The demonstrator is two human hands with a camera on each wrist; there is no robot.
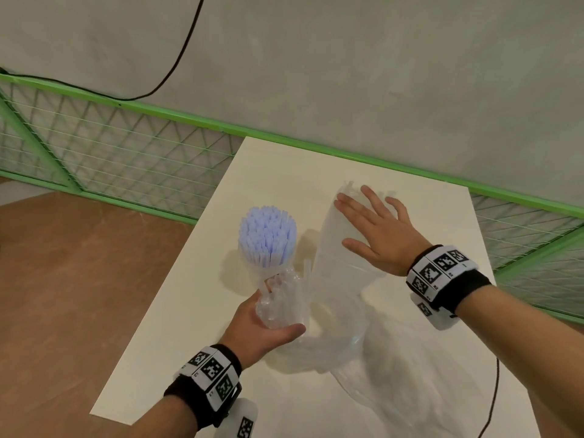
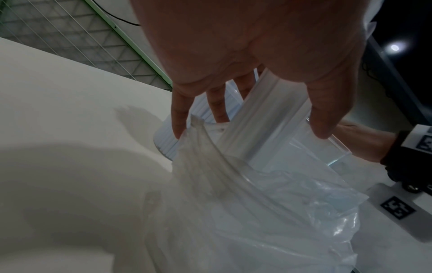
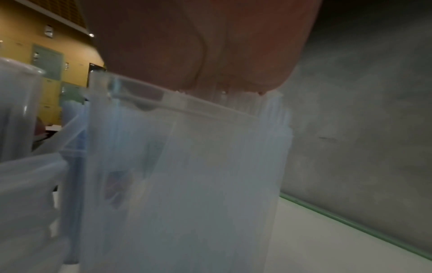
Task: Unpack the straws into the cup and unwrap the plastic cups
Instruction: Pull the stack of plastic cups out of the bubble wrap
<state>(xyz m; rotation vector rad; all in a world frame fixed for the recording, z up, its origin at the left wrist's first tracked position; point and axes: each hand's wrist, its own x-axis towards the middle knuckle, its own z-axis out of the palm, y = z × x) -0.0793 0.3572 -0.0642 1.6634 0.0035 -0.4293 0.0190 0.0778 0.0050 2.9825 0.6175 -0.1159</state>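
A clear cup packed with pale blue straws (image 1: 267,238) stands upright left of centre on the white table (image 1: 196,311). Right of it rises a tall stack of clear plastic cups (image 1: 335,257), with its loose plastic wrapper (image 1: 382,358) bunched around the lower end. My right hand (image 1: 369,229) lies flat on the stack's top, fingers straight. In the right wrist view the palm presses on the cup stack (image 3: 187,166). My left hand (image 1: 278,308) grips a crumpled bunch of the wrapper near the straw cup's base. The left wrist view shows its fingers (image 2: 178,118) pinching the film (image 2: 233,203).
A green mesh fence (image 1: 126,153) runs behind the table, against a grey wall. A black cable (image 1: 177,58) hangs down the wall, and another (image 1: 493,399) trails off the table's near right. The table's left edge drops to a wooden floor (image 1: 63,279).
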